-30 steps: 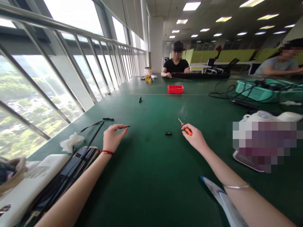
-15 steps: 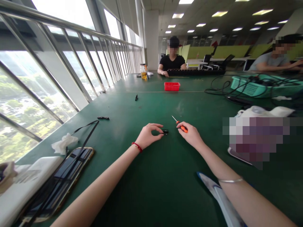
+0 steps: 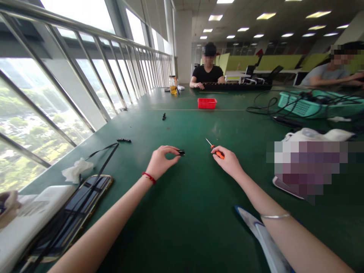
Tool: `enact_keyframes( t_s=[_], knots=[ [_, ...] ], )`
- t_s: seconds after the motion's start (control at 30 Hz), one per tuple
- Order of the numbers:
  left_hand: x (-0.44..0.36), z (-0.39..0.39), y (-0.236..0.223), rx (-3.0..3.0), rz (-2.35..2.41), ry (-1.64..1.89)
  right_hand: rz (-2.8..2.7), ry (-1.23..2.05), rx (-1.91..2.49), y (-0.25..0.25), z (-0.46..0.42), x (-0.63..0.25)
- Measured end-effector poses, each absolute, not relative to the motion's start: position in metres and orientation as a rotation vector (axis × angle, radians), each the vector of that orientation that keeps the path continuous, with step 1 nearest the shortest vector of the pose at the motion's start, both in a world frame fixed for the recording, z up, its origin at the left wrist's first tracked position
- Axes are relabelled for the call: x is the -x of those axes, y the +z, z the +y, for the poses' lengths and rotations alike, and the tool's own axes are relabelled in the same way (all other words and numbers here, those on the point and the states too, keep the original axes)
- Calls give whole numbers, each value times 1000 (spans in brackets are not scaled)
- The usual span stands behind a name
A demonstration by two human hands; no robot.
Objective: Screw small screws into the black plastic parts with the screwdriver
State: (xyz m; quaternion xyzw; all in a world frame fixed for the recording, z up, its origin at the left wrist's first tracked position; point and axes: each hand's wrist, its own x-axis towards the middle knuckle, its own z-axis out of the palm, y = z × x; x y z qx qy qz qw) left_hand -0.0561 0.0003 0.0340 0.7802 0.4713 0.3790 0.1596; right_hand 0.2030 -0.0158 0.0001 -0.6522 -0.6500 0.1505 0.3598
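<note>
Between the thumb and fingertips of my left hand (image 3: 161, 162) is a small black part (image 3: 181, 152), pinched just at or above the green tabletop (image 3: 187, 212); its exact kind is too small to make out. My right hand (image 3: 227, 161) is closed round the orange-and-black handle of a screwdriver (image 3: 219, 154). The thin metal shaft points forward and left, away from me, with its tip apart from the black part. Some distance separates the two hands.
Small black pieces lie farther off, one (image 3: 164, 116) ahead and another (image 3: 124, 140) at left. A red tray (image 3: 207, 103) stands mid-table. A phone (image 3: 71, 220) with a strap lies left. A teal basket (image 3: 301, 104) of cables is right. One person (image 3: 208, 74) sits opposite.
My left hand has moved left with the small black part in its pinch. My right hand and the screwdriver have hardly moved.
</note>
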Motion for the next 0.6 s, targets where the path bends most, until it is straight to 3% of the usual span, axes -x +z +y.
enact_keyframes(
  t_s=[0.17, 0.3, 0.6],
  knots=[
    [140, -17, 36, -1903, 1888, 1181, -1690, 355, 1682, -1, -16, -202],
    [162, -23, 27, -1754, 2069, 1127, -1687, 371, 1671, 0, -16, -203],
    [179, -9, 44, -1896, 1777, 1139, -1689, 383, 1664, 0, -16, -204]
  ],
)
